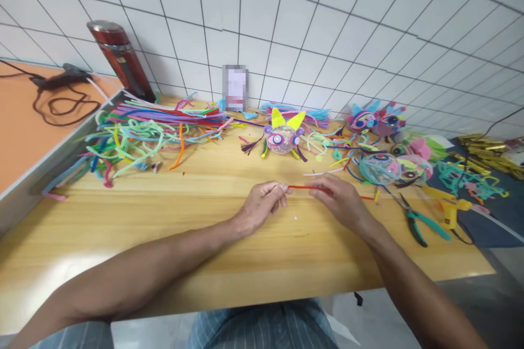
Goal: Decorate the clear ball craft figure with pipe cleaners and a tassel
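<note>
A thin red pipe cleaner (300, 187) stretches level between my hands, low over the wooden table. My left hand (262, 204) pinches its left end between thumb and fingers. Farther right, my right hand (341, 202) is closed around the same pipe cleaner, and a red length shows again past its far side. Behind them stands a clear ball figure (282, 140) with yellow ears, round eyes and pipe cleaner legs. Pliers with teal handles (421, 223) lie to the right of my right hand.
Tangled pipe cleaners (139, 136) cover the back left. A red thermos (120, 60) and a phone (236, 87) stand by the tiled wall. More decorated balls (380, 168) sit at right, near a yellow glue gun (448, 207). A cable (67, 98) lies on the orange surface.
</note>
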A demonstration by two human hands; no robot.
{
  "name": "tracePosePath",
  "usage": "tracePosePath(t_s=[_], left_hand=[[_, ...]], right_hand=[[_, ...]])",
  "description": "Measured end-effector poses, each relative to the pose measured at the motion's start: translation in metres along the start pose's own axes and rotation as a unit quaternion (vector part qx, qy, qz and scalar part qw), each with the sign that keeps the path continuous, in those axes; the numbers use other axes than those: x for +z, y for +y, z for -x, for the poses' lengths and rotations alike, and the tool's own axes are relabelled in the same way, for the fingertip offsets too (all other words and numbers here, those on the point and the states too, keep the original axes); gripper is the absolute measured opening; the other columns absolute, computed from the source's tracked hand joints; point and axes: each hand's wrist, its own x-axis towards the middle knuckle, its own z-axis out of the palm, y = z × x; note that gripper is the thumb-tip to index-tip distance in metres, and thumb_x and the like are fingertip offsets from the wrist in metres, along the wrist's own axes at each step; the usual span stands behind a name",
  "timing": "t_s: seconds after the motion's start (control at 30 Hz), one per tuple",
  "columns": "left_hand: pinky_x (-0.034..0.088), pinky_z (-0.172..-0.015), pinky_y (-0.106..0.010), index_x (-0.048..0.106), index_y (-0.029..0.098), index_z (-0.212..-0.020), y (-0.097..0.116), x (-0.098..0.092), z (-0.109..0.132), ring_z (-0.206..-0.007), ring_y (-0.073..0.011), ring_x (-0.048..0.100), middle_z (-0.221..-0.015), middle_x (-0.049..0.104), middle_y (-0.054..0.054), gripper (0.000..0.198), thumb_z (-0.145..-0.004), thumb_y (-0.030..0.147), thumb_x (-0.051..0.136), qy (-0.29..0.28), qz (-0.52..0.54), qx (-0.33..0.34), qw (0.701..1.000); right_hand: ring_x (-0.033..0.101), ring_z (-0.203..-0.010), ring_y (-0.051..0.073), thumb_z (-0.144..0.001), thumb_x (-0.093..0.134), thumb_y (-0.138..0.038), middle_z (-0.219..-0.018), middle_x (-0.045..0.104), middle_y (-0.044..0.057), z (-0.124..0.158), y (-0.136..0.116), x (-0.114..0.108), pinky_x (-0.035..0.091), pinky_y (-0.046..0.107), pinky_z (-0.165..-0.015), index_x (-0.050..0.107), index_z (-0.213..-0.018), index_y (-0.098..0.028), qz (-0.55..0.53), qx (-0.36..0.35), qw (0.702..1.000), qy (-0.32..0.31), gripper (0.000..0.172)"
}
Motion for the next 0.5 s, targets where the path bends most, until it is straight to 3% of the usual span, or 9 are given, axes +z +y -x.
tracePosePath(t_s=[0.17, 0.27, 0.37, 0.5], left_hand=[[0.042, -0.06, -0.028, 0.071, 0.018, -0.082, 0.0, -0.002, -0.001, -0.057, -0.0118, 0.048, -0.074, 0.067, 0.0, 0.052, -0.095, 0.068, 0.062, -0.011, -0.005, 0.004, 1.0], [0.048, -0.074, -0.029, 0.07, 0.019, -0.084, 0.001, -0.009, -0.007, -0.073, -0.015, 0.057, -0.082, 0.069, -0.001, 0.046, -0.095, 0.063, 0.064, 0.067, -0.029, 0.034, 0.997], [0.052, -0.091, -0.03, 0.069, 0.021, -0.092, 0.003, -0.018, -0.017, -0.095, -0.0197, 0.066, -0.093, 0.073, -0.003, 0.039, -0.093, 0.06, 0.069, 0.154, -0.028, 0.065, 0.986], [0.053, -0.1, -0.035, 0.071, 0.021, -0.109, 0.006, -0.031, -0.033, -0.107, -0.0231, 0.07, -0.113, 0.078, -0.007, 0.029, -0.094, 0.046, 0.071, 0.21, -0.06, 0.058, 0.974]], right_hand=[[0.071, -0.075, 0.022, -0.101, 0.07, -0.04, -0.085, 0.08, 0.005, -0.001, -0.002, 0.007, 0.058, 0.035, -0.076, 0.083, -0.094, -0.028, 0.0, 0.029, 0.999, -0.035, 0.02], [0.071, -0.076, 0.021, -0.092, 0.077, -0.045, -0.089, 0.082, 0.004, -0.011, 0.008, 0.006, 0.058, 0.035, -0.075, 0.083, -0.095, -0.026, -0.022, 0.06, 0.995, -0.071, 0.02], [0.074, -0.09, 0.024, -0.083, 0.086, -0.053, -0.108, 0.084, 0.007, -0.03, 0.025, 0.0, 0.062, 0.04, -0.085, 0.082, -0.107, -0.025, -0.058, 0.105, 0.992, -0.025, 0.037], [0.075, -0.109, 0.027, -0.079, 0.09, -0.065, -0.121, 0.081, 0.009, -0.071, 0.044, -0.006, 0.059, 0.049, -0.103, 0.076, -0.114, -0.023, -0.162, 0.152, 0.973, 0.067, 0.057]])
